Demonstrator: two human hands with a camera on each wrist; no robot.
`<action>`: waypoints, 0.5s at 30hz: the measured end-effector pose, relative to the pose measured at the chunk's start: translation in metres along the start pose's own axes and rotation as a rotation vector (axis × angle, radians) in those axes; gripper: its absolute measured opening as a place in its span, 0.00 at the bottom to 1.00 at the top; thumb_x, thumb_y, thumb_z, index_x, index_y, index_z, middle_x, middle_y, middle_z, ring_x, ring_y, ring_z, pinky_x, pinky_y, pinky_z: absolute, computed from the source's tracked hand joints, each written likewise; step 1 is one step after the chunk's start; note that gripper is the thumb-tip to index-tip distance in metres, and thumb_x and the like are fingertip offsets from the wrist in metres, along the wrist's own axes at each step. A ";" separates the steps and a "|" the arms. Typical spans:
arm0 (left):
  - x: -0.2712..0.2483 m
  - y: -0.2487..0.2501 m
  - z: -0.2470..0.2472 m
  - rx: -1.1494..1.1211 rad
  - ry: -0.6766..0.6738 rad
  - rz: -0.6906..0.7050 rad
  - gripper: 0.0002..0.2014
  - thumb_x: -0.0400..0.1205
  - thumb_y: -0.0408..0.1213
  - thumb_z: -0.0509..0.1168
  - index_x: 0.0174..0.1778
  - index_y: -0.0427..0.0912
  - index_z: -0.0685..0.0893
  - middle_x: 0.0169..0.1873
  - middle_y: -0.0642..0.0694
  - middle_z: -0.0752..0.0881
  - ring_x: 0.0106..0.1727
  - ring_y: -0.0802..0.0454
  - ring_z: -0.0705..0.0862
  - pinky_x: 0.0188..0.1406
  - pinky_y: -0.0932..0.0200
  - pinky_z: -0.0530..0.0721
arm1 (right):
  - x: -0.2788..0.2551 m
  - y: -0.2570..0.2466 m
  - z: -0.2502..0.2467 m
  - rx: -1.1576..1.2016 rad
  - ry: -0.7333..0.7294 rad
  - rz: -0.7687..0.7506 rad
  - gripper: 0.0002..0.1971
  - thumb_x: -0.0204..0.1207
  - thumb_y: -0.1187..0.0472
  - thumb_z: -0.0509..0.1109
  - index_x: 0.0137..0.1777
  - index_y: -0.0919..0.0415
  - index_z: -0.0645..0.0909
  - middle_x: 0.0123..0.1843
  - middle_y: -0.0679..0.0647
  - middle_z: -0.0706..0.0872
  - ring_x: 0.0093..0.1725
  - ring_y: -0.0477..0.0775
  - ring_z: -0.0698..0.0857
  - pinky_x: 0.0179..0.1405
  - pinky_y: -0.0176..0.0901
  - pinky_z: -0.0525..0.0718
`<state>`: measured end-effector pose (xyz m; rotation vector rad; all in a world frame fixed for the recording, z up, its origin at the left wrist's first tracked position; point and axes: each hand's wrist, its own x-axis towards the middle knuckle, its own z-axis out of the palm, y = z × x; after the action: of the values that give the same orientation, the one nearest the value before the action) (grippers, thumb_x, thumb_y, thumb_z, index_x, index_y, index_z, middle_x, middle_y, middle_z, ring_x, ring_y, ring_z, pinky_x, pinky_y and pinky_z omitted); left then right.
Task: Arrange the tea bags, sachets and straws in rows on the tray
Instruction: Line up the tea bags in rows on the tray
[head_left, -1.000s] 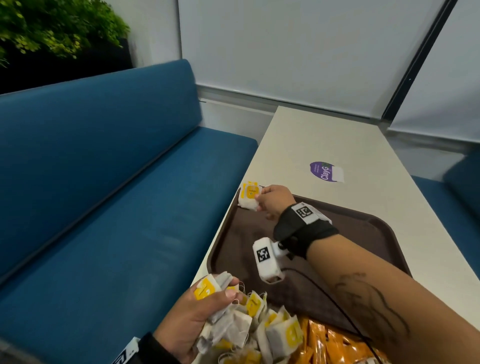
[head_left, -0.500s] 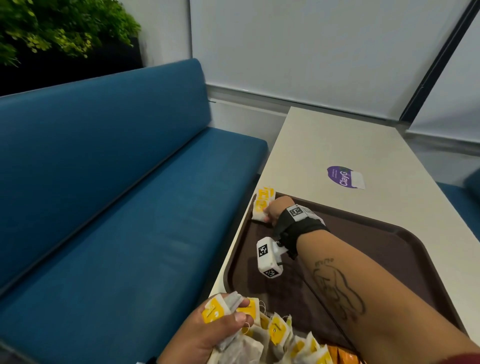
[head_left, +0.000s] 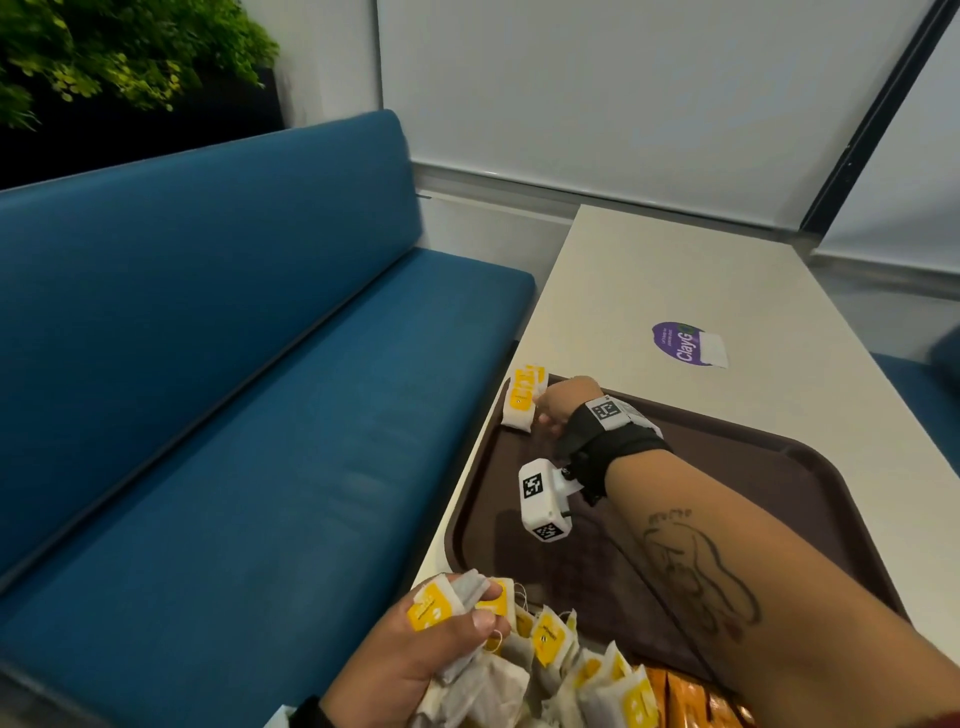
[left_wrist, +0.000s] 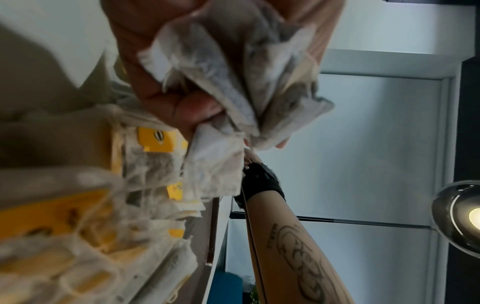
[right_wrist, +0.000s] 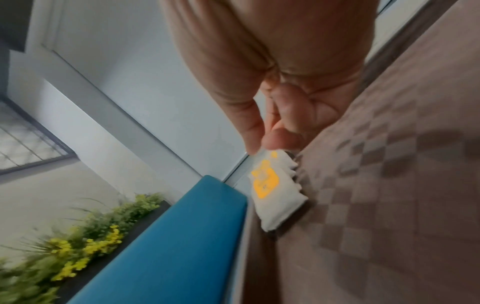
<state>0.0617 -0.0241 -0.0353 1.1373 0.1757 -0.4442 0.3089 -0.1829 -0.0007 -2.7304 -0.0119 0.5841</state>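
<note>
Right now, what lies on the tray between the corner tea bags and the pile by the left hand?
Bare brown tray, head view; only the right wrist's camera hangs above.

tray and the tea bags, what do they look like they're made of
Tray: probably moulded plastic, dark brown, matt, with a woven-look checker texture and a raised rim. Tea bags: thin whitish filter paper, slightly see-through with dark contents, crimped edges, and yellow printed tags, likely paper.

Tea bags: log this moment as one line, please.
right hand: pinches tea bag at tray far-left corner | left hand: grips tea bag bunch | pile: near edge | rows: barely started
</note>
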 end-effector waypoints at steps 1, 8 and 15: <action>-0.001 0.001 0.004 -0.014 -0.012 0.010 0.32 0.42 0.38 0.82 0.42 0.32 0.89 0.37 0.30 0.88 0.37 0.46 0.89 0.35 0.62 0.86 | -0.009 -0.001 -0.005 0.203 0.016 0.041 0.05 0.80 0.59 0.65 0.53 0.54 0.75 0.40 0.49 0.78 0.36 0.48 0.78 0.34 0.31 0.77; -0.011 0.008 0.029 -0.119 -0.044 0.026 0.16 0.58 0.33 0.76 0.42 0.37 0.90 0.38 0.33 0.88 0.36 0.42 0.85 0.34 0.57 0.85 | -0.116 -0.007 -0.015 0.754 -0.070 -0.190 0.07 0.77 0.69 0.69 0.40 0.59 0.76 0.30 0.54 0.76 0.25 0.46 0.73 0.17 0.29 0.62; -0.013 -0.005 0.047 -0.165 -0.126 0.017 0.28 0.60 0.41 0.81 0.56 0.42 0.87 0.51 0.32 0.76 0.53 0.42 0.71 0.46 0.57 0.67 | -0.215 0.013 -0.012 0.451 -0.413 -0.468 0.08 0.73 0.67 0.74 0.47 0.53 0.82 0.39 0.50 0.84 0.28 0.38 0.79 0.20 0.28 0.69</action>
<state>0.0435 -0.0646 -0.0149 0.9453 0.0906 -0.4759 0.1165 -0.2159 0.0900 -2.0361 -0.5347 0.8684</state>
